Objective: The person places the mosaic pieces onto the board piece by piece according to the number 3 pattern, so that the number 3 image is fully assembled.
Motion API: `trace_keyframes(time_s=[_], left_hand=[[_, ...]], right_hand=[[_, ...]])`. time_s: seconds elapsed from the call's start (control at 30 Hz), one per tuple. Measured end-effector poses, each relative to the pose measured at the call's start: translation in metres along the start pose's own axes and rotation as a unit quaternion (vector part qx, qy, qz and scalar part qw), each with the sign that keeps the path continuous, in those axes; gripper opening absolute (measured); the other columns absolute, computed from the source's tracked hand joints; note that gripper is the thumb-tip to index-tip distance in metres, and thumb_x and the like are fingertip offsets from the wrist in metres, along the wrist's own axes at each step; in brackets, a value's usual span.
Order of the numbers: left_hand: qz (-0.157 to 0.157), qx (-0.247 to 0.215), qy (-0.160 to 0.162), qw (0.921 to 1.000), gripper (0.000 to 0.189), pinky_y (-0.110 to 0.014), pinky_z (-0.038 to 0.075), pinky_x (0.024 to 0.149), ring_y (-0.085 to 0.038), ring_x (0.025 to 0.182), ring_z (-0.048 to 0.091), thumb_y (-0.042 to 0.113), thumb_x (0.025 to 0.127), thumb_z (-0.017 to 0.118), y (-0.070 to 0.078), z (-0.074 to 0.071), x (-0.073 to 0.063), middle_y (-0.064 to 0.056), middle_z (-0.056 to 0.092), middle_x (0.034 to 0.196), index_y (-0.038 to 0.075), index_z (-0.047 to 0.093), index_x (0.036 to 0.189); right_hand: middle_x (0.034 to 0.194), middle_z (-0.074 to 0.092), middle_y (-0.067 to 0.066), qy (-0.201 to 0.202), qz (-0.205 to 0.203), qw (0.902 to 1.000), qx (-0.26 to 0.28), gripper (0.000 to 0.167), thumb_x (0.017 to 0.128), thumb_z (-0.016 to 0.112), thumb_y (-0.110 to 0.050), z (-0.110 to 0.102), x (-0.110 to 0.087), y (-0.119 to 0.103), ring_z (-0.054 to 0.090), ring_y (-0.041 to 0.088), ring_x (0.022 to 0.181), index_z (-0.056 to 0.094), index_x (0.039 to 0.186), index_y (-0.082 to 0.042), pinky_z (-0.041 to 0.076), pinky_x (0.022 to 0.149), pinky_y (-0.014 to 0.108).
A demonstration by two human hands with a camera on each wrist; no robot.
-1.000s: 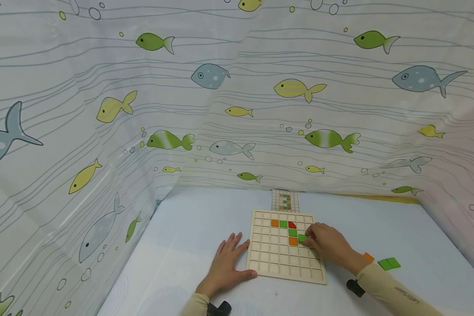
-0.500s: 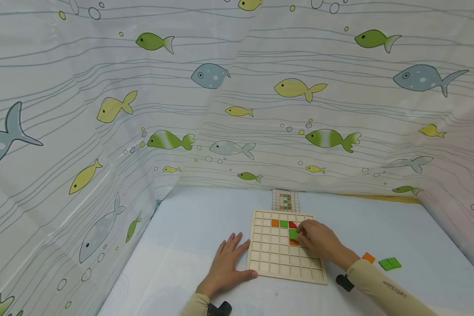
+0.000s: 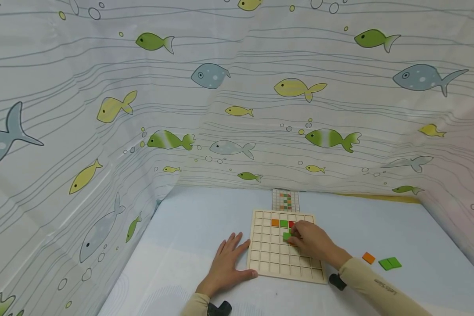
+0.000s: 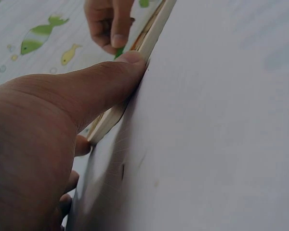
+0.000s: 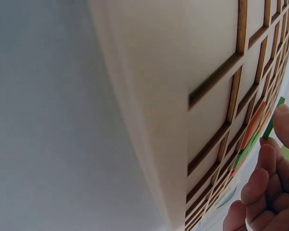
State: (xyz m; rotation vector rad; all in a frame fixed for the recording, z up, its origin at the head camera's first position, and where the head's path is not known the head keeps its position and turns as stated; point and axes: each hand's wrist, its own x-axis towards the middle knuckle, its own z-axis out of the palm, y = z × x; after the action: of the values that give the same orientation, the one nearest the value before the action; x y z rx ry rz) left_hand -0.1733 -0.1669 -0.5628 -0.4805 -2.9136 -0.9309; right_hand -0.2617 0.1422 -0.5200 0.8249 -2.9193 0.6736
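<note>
A square wooden grid board (image 3: 274, 263) lies on the table. Across its upper part run an orange tile (image 3: 274, 223), a green tile (image 3: 284, 224) and a red piece (image 3: 291, 224). Above the board, my right hand (image 3: 316, 241) pinches a separate green tile (image 3: 286, 236) between thumb and finger; the right wrist view shows this green tile (image 5: 273, 119) tilted and clear of the grid. The right hand hides tiles below the red piece. My left hand (image 3: 226, 268) rests at the board's left edge with fingers spread, its thumb (image 4: 106, 82) touching the near corner.
A printed grid card (image 3: 276, 202) with coloured squares lies behind the board. Right of the right forearm, a loose orange tile (image 3: 368, 258) and two loose green tiles (image 3: 390, 263) lie on the table. A fish-patterned curtain (image 3: 229, 127) encloses the back and sides.
My right hand has moved left across the board, carrying the green tile from right of the lower orange tile to left of that column. The left hand has stayed still.
</note>
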Motion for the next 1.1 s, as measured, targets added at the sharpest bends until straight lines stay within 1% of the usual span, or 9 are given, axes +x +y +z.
trace_keyframes(time_s=[0.07, 0.2, 0.33, 0.47, 0.57, 0.8, 0.97, 1.1], left_hand=[[-0.001, -0.001, 0.000, 1.0000, 0.091, -0.067, 0.019, 0.130, -0.042, 0.162, 0.025, 0.064, 0.085, 0.078, 0.0001, -0.0001, 0.0000, -0.016, 0.036, 0.171, 0.015, 0.053, 0.157], [-0.001, -0.003, 0.000, 1.0000, 0.091, -0.067, 0.019, 0.130, -0.042, 0.162, 0.025, 0.065, 0.085, 0.078, -0.0003, -0.0004, 0.0001, -0.016, 0.037, 0.171, 0.015, 0.053, 0.157], [0.000, 0.000, -0.003, 1.0000, 0.091, -0.067, 0.020, 0.130, -0.042, 0.162, 0.024, 0.065, 0.085, 0.077, -0.0012, -0.0002, 0.0004, -0.015, 0.036, 0.172, 0.015, 0.053, 0.157], [0.002, 0.001, -0.003, 1.0000, 0.091, -0.067, 0.020, 0.130, -0.042, 0.162, 0.025, 0.065, 0.085, 0.077, -0.0016, 0.0001, 0.0007, -0.015, 0.037, 0.171, 0.016, 0.052, 0.158], [0.003, 0.000, -0.002, 1.0000, 0.091, -0.067, 0.021, 0.130, -0.042, 0.162, 0.025, 0.064, 0.085, 0.078, -0.0014, 0.0002, 0.0004, -0.016, 0.037, 0.171, 0.015, 0.053, 0.157], [0.004, 0.000, 0.000, 1.0000, 0.091, -0.068, 0.021, 0.130, -0.042, 0.162, 0.025, 0.063, 0.085, 0.078, -0.0004, 0.0003, 0.0005, -0.016, 0.037, 0.171, 0.015, 0.053, 0.157], [-0.001, -0.001, -0.001, 1.0000, 0.092, -0.068, 0.021, 0.130, -0.043, 0.162, 0.025, 0.065, 0.085, 0.077, 0.0005, -0.0002, 0.0006, -0.016, 0.037, 0.171, 0.014, 0.053, 0.157], [-0.004, 0.000, -0.002, 1.0000, 0.092, -0.068, 0.020, 0.130, -0.043, 0.162, 0.026, 0.065, 0.085, 0.077, 0.0018, -0.0008, 0.0002, -0.016, 0.037, 0.171, 0.014, 0.053, 0.157]], right_hand=[[0.088, 0.062, -0.009, 0.004, -0.006, 1.0000, -0.003, 0.023, 0.096, 0.081, -0.030, 0.0007, 0.0003, -0.0012, 0.050, 0.004, 0.075, 0.071, 0.102, -0.010, 0.050, 0.065, 0.023], [0.085, 0.059, -0.011, 0.005, -0.013, 0.9998, -0.016, 0.023, 0.095, 0.082, -0.032, 0.0024, 0.0020, -0.0029, 0.048, 0.003, 0.074, 0.073, 0.101, -0.012, 0.046, 0.063, 0.021], [0.081, 0.055, -0.011, 0.013, -0.039, 0.9987, -0.030, 0.022, 0.093, 0.084, -0.032, 0.0046, 0.0038, -0.0026, 0.045, 0.003, 0.070, 0.073, 0.098, -0.013, 0.041, 0.060, 0.020], [0.079, 0.055, -0.012, 0.028, -0.063, 0.9969, -0.037, 0.022, 0.091, 0.086, -0.030, 0.0065, 0.0048, -0.0016, 0.043, 0.002, 0.069, 0.073, 0.095, -0.013, 0.040, 0.059, 0.019], [0.080, 0.057, -0.012, 0.033, -0.074, 0.9959, -0.041, 0.021, 0.090, 0.086, -0.030, 0.0068, 0.0057, -0.0008, 0.044, 0.001, 0.069, 0.074, 0.094, -0.013, 0.041, 0.059, 0.019], [0.087, 0.066, -0.007, 0.034, -0.090, 0.9941, -0.049, 0.022, 0.088, 0.088, -0.032, 0.0048, 0.0073, 0.0019, 0.054, 0.003, 0.076, 0.077, 0.093, -0.014, 0.050, 0.067, 0.023], [0.088, 0.070, -0.005, 0.037, -0.096, 0.9937, -0.046, 0.023, 0.086, 0.089, -0.034, 0.0050, 0.0076, 0.0035, 0.057, 0.004, 0.076, 0.080, 0.091, -0.015, 0.049, 0.065, 0.023], [0.088, 0.072, -0.006, 0.045, -0.097, 0.9931, -0.049, 0.021, 0.085, 0.089, -0.034, 0.0069, 0.0088, 0.0048, 0.059, 0.005, 0.078, 0.081, 0.091, -0.016, 0.052, 0.067, 0.025]])
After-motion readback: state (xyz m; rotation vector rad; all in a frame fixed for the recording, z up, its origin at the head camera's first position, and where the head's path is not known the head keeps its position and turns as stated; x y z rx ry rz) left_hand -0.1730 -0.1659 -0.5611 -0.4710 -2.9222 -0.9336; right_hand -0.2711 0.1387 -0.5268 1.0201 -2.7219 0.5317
